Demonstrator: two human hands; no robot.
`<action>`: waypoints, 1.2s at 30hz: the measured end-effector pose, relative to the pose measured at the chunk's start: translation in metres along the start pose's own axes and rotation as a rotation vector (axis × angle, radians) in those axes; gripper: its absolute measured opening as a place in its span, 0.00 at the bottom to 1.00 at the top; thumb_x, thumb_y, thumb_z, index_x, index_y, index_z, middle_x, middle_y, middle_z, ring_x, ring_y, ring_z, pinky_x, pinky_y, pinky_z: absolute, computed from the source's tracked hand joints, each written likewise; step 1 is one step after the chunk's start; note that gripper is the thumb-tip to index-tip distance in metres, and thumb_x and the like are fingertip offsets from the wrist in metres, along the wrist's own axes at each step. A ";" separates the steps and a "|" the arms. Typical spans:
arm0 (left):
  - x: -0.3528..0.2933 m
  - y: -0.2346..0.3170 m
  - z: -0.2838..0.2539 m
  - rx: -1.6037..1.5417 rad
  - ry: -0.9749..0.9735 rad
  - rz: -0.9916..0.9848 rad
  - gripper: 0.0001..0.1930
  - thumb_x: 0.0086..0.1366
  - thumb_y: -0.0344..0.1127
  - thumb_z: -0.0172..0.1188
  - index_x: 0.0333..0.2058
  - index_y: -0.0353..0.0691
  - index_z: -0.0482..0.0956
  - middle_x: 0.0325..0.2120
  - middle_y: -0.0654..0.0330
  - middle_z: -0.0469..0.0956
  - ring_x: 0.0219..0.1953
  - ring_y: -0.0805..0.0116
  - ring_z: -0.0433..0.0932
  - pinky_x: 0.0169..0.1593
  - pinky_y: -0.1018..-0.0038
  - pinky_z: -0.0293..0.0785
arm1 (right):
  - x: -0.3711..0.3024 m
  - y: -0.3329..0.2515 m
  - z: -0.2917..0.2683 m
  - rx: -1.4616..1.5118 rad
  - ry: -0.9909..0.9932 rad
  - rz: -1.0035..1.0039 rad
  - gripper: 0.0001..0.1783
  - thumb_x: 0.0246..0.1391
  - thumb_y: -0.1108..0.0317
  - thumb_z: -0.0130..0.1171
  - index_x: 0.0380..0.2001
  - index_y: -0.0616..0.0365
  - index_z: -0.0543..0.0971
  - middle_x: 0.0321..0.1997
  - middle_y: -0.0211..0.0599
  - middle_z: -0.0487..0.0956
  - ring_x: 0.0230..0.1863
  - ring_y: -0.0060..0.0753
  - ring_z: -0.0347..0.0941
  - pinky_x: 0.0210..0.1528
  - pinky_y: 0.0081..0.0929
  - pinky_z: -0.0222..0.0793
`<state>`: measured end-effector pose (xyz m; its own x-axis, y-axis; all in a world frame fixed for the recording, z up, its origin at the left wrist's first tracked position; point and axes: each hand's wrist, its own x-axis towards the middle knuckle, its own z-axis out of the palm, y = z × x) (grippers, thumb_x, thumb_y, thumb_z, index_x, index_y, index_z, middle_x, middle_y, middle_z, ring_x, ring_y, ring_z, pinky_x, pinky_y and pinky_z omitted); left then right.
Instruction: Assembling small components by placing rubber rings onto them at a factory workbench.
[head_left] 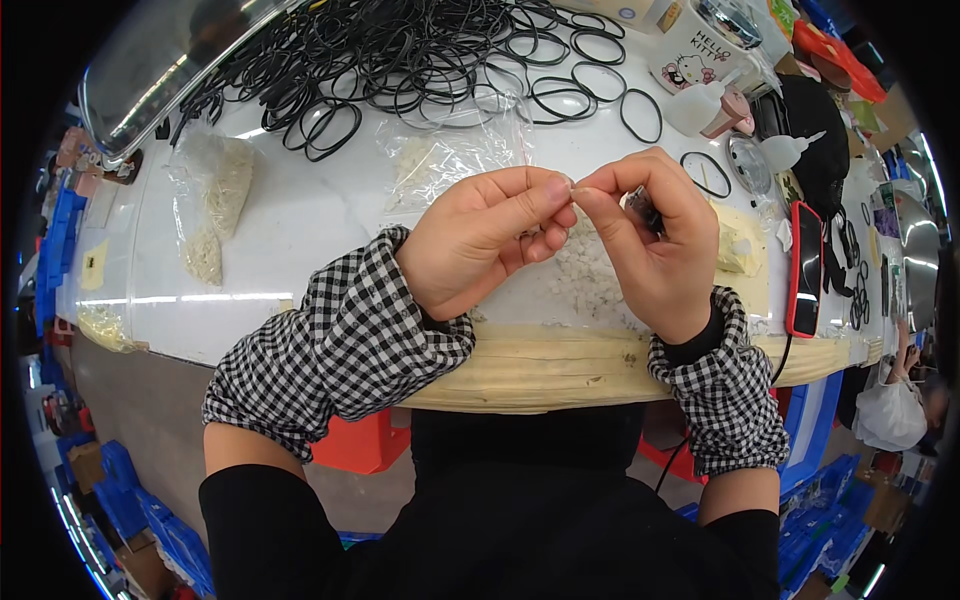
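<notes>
My left hand [480, 230] and my right hand [660, 240] meet fingertip to fingertip above the table. Both are closed in a pinch, thumb against forefinger. Whatever sits between the fingertips is too small to name. A dark, shiny thing [643, 212] shows inside the curl of my right hand, partly hidden by the fingers. Beneath the hands lies a scatter of small whitish, translucent pieces [585, 275]. Just beyond my left hand is a clear plastic bag [430, 165] with pale bits in it.
Black rubber-like rings [400, 60] are heaped at the back. A bag of pale pieces [225, 190] lies left. To the right are a red-edged phone [805, 270], squeeze bottles [693, 108] and a white cup [700, 50]. The wooden table edge [540, 370] runs in front of me.
</notes>
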<state>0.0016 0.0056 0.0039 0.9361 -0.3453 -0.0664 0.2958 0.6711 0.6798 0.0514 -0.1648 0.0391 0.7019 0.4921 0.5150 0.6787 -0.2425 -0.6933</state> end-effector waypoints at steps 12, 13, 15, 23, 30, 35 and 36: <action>0.000 0.001 0.002 0.032 0.031 0.007 0.10 0.66 0.38 0.52 0.38 0.36 0.74 0.29 0.66 0.75 0.30 0.81 0.70 0.35 0.85 0.68 | 0.000 -0.003 -0.004 -0.053 -0.019 -0.152 0.15 0.35 0.86 0.56 0.31 0.61 0.79 0.28 0.35 0.76 0.27 0.28 0.73 0.27 0.19 0.68; 0.000 0.001 0.001 0.032 0.026 0.030 0.10 0.66 0.38 0.52 0.38 0.36 0.74 0.29 0.66 0.75 0.30 0.81 0.70 0.35 0.85 0.67 | 0.000 -0.003 -0.004 -0.053 -0.020 -0.152 0.16 0.35 0.86 0.55 0.31 0.61 0.79 0.28 0.35 0.76 0.27 0.28 0.73 0.27 0.19 0.68; 0.000 0.001 0.002 0.032 0.034 0.047 0.10 0.66 0.38 0.52 0.37 0.36 0.74 0.29 0.66 0.75 0.29 0.82 0.69 0.34 0.85 0.67 | 0.000 -0.001 -0.005 -0.052 -0.021 -0.153 0.17 0.34 0.87 0.54 0.32 0.61 0.79 0.28 0.36 0.75 0.27 0.28 0.73 0.27 0.19 0.68; 0.000 0.000 0.009 -0.015 -0.043 -0.016 0.12 0.69 0.40 0.46 0.41 0.37 0.69 0.31 0.67 0.68 0.27 0.82 0.60 0.33 0.87 0.61 | 0.002 -0.009 -0.004 -0.034 -0.012 -0.153 0.10 0.41 0.79 0.61 0.32 0.62 0.77 0.25 0.35 0.74 0.23 0.26 0.71 0.23 0.20 0.65; 0.001 0.000 0.008 -0.089 -0.110 -0.024 0.12 0.69 0.40 0.45 0.42 0.37 0.68 0.30 0.68 0.67 0.28 0.82 0.61 0.34 0.86 0.61 | -0.001 -0.005 -0.006 -0.112 -0.159 0.026 0.16 0.50 0.59 0.62 0.22 0.59 0.71 0.17 0.34 0.71 0.17 0.28 0.66 0.17 0.24 0.57; 0.000 0.000 0.006 -0.082 -0.168 -0.017 0.11 0.69 0.40 0.45 0.36 0.38 0.70 0.28 0.69 0.65 0.29 0.82 0.61 0.34 0.87 0.60 | -0.005 -0.001 -0.001 -0.083 -0.161 0.040 0.18 0.50 0.58 0.62 0.19 0.59 0.69 0.15 0.38 0.69 0.15 0.34 0.64 0.18 0.25 0.58; 0.001 0.000 0.005 -0.074 -0.174 -0.015 0.11 0.69 0.40 0.46 0.36 0.38 0.70 0.28 0.69 0.65 0.29 0.82 0.61 0.33 0.87 0.60 | -0.005 -0.001 -0.001 -0.077 -0.169 0.044 0.18 0.51 0.58 0.62 0.19 0.59 0.69 0.15 0.38 0.69 0.15 0.36 0.64 0.18 0.25 0.58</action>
<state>0.0013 0.0019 0.0073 0.8864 -0.4595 0.0556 0.3285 0.7092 0.6237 0.0476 -0.1682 0.0379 0.6893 0.6112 0.3889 0.6673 -0.3269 -0.6692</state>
